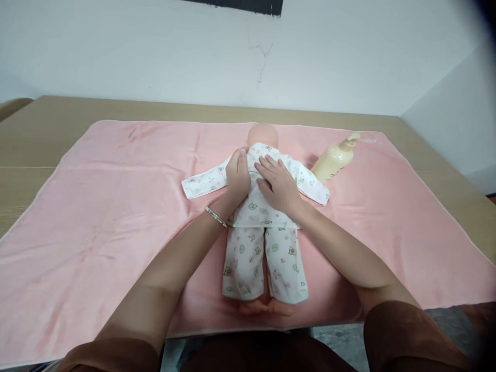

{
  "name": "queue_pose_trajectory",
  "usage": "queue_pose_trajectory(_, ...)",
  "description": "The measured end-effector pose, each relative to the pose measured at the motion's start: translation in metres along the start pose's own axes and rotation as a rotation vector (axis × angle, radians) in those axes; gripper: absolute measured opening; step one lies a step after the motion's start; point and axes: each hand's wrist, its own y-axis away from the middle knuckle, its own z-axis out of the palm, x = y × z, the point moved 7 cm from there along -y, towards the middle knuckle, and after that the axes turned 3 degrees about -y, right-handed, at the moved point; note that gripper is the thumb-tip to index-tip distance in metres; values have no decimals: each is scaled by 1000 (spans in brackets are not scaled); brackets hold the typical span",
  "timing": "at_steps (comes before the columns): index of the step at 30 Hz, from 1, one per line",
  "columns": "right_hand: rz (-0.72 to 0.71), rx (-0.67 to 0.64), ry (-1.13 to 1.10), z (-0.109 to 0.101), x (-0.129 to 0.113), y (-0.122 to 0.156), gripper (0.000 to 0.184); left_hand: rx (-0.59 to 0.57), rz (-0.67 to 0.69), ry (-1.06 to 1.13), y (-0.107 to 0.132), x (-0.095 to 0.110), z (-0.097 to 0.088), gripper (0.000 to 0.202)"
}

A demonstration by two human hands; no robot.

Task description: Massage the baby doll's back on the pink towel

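A baby doll [262,135] lies on its back on a pink towel [116,206], head toward the wall, feet toward me. It wears a white printed top [256,206] and matching trousers [265,261]. My left hand [237,175] rests on the doll's chest on the left side, fingers together and curled over the fabric near the collar. My right hand [276,182] lies flat on the chest on the right side, fingers stretched out. A metal bangle [216,217] sits on my left wrist.
A cream pump bottle [333,160] lies on its side on the towel, just right of the doll's sleeve. The towel covers a wooden table [46,124] that stands against a white wall. The table's near edge is right at my body.
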Motion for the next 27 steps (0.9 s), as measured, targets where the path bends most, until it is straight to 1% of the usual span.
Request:
queue_pose_trajectory(4,147,0,6,-2,16,-20,54,-10,79,-22,5,3,-1,55)
queue_pose_trajectory(6,202,9,30,-1,15,-29,55,-15,83,-25,5,1,-1,58)
queue_pose_trajectory(8,182,16,54,2,6,-30,56,-15,63,-24,4,-1,-1,59)
queue_pose_trajectory(11,51,19,55,5,-14,-17,52,-1,33,-21,4,-1,-2,60)
queue_pose_trajectory(13,16,33,30,4,-16,-7,49,1,33,-30,4,1,-1,59)
queue_pose_trajectory(15,51,61,2,2,-6,-2,47,-7,43,-41,5,3,-1,58)
queue_pose_trajectory(17,120,82,-9,-1,9,-5,48,-19,50,-50,6,3,0,56)
queue_pose_trajectory(19,180,73,-1,-2,22,-12,52,-29,56,-56,6,2,1,54)
queue_pose_trajectory(21,197,45,22,-1,27,-18,54,-37,67,-55,5,0,1,53)
queue_pose_trajectory(22,183,29,36,0,25,-19,55,-40,71,-53,5,-1,1,52)
queue_pose_trajectory(24,120,6,62,1,15,-17,53,-47,74,-53,4,-2,1,52)
queue_pose_trajectory(26,72,20,76,1,1,-9,51,-48,73,-60,5,-2,1,51)
queue_pose_trajectory(27,73,45,80,0,-5,-5,50,-45,75,-63,5,-2,0,51)
